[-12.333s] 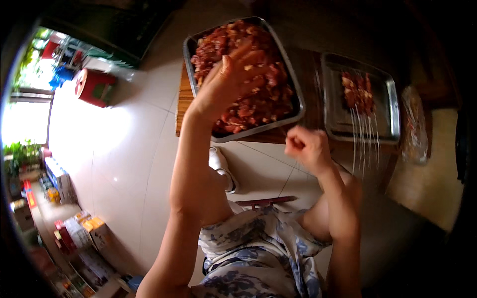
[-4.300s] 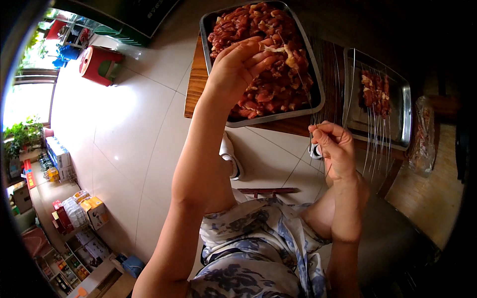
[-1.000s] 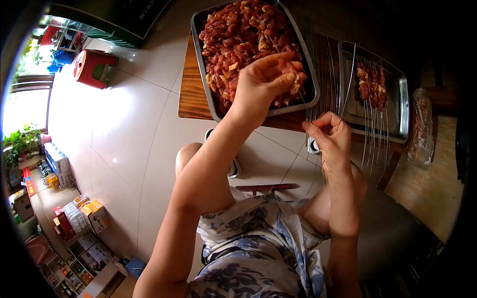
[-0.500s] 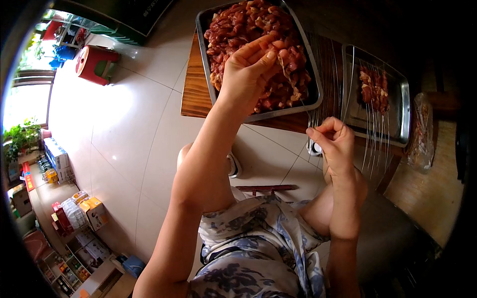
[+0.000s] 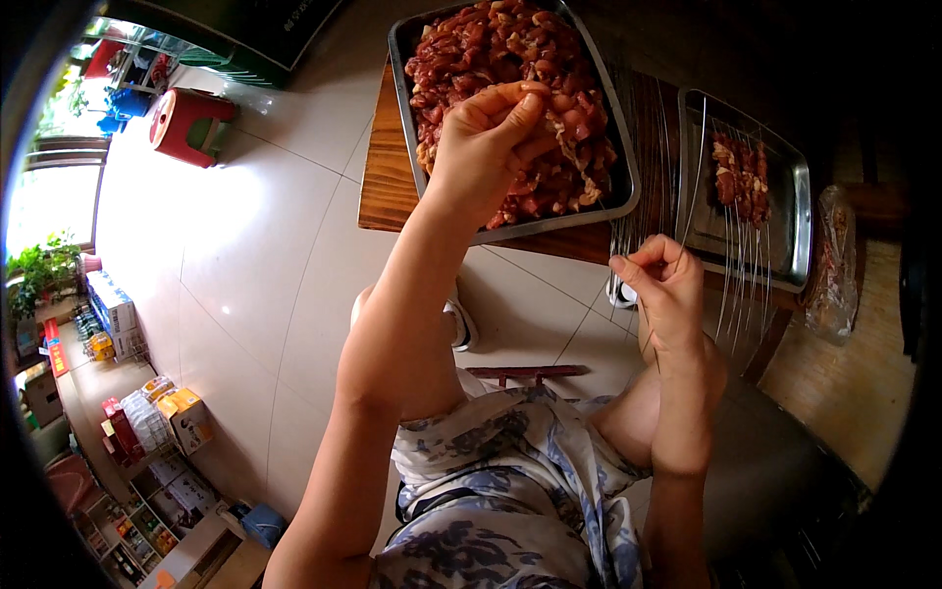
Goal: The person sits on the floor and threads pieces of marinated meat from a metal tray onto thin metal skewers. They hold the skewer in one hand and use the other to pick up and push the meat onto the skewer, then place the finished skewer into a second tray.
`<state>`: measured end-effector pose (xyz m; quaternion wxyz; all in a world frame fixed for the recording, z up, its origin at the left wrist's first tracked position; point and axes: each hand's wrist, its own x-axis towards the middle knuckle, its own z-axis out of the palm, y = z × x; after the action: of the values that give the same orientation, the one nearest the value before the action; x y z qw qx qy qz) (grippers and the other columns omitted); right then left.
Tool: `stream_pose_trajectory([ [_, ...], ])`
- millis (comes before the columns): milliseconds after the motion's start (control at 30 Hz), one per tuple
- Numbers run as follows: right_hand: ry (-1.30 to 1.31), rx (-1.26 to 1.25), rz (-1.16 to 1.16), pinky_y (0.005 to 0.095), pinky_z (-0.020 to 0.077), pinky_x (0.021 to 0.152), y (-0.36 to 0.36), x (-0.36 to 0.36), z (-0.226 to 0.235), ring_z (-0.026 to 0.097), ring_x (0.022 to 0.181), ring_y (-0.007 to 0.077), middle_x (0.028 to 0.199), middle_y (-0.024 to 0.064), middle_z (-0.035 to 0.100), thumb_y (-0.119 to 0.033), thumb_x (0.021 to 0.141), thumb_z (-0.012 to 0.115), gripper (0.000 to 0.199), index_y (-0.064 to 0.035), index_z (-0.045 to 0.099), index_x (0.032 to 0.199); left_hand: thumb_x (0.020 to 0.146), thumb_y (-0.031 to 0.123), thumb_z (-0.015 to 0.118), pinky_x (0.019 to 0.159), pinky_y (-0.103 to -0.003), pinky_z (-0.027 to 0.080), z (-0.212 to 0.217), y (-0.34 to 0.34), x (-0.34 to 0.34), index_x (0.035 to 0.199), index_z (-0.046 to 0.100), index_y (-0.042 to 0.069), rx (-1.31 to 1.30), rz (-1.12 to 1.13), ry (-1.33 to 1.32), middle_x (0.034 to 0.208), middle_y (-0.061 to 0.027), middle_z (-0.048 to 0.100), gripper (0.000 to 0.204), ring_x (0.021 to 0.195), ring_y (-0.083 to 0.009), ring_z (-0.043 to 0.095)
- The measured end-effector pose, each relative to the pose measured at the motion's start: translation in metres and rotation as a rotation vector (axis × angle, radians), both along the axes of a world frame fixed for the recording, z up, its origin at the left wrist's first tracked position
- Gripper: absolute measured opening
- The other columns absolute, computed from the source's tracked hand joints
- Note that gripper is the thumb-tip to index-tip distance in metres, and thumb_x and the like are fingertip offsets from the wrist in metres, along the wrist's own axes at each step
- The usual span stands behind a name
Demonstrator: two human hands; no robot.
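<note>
My left hand is closed in a pinch over the large metal tray of cut raw meat, with a piece of meat at its fingertips. Beside those fingers hangs a strip of meat threaded along a thin metal skewer, which slants down toward my right hand. My right thumb and forefinger pinch the skewer's lower end, just past the tray's near right corner. Where the skewer's tip lies is hidden by the left fingers and the meat.
A smaller metal tray at the right holds several loaded skewers, their bare ends hanging over its near rim. Loose skewers lie between the trays on the wooden table. A clear plastic bag lies farther right; a red stool stands far left.
My left fingers have shifted slightly left and closed more tightly, away from the threaded strip, which shows more fully. The right hand has barely moved.
</note>
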<state>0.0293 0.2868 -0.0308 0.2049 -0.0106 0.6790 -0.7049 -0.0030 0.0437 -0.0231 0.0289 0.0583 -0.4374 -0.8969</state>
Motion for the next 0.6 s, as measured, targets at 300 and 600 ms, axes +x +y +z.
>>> stream_pose_trajectory([
  [300, -0.003, -0.022, -0.024, 0.0168, 0.0379, 0.058, -0.004, 0.001, 0.002, 0.047, 0.063, 0.0017, 0.069, -0.0035, 0.058, 0.000, 0.076, 0.074, 0.019, -0.0056, 0.057, 0.071, 0.092, 0.010, 0.059, 0.078, -0.029, 0.056, 0.005, 0.020, 0.005, 0.104, 0.059, -0.002, 0.109, -0.116, -0.150, 0.097, -0.0109, 0.067, 0.017, 0.088, -0.0186, 0.066],
  [600, -0.018, -0.051, -0.089, 0.0169, 0.0389, 0.059, -0.007, -0.002, -0.002, 0.049, 0.064, 0.0018, 0.071, -0.0028, 0.059, -0.002, 0.076, 0.075, 0.017, -0.0045, 0.058, 0.073, 0.088, 0.007, 0.063, 0.087, -0.033, 0.053, -0.004, 0.045, 0.014, 0.114, 0.056, -0.003, 0.093, -0.170, -0.172, 0.109, -0.0115, 0.065, 0.029, 0.101, -0.0202, 0.064],
])
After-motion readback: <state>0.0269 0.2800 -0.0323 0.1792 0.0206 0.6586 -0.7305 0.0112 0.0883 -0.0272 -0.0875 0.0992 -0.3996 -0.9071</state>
